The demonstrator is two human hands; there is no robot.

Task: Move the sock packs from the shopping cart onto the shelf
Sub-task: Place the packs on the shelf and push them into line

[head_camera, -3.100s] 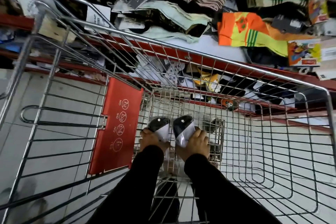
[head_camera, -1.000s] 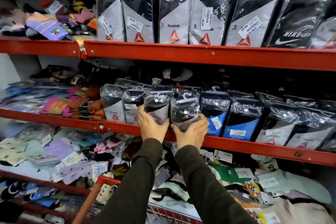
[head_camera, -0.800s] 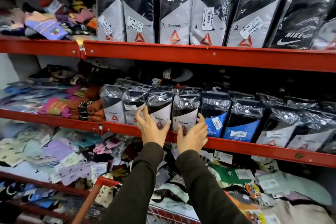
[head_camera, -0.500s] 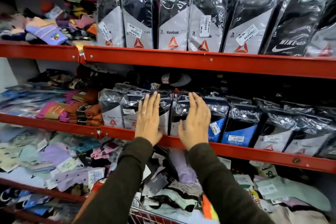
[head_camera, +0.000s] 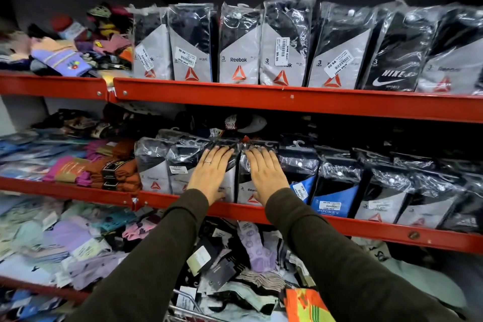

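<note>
Two clear-wrapped sock packs, black socks with grey Reebok cards, stand upright side by side on the red middle shelf [head_camera: 339, 226]. My left hand [head_camera: 211, 175] lies flat against the front of the left sock pack [head_camera: 231, 184], fingers stretched upward. My right hand [head_camera: 265, 172] presses flat on the right sock pack [head_camera: 247, 192] in the same way. Neither hand grips anything. Only a bit of the shopping cart's wire rim [head_camera: 183, 298] shows at the bottom edge; its inside is hidden.
More Reebok packs [head_camera: 154, 165] stand to the left, and a blue Jockey pack [head_camera: 332, 201] with several others to the right. The upper shelf [head_camera: 261, 98] carries a row of taller packs. Loose socks [head_camera: 78, 243] cover the lower shelf.
Both hands stood the two packs on the middle shelf, let go of them, then slid up to lie flat on their fronts. The view has moved closer.
</note>
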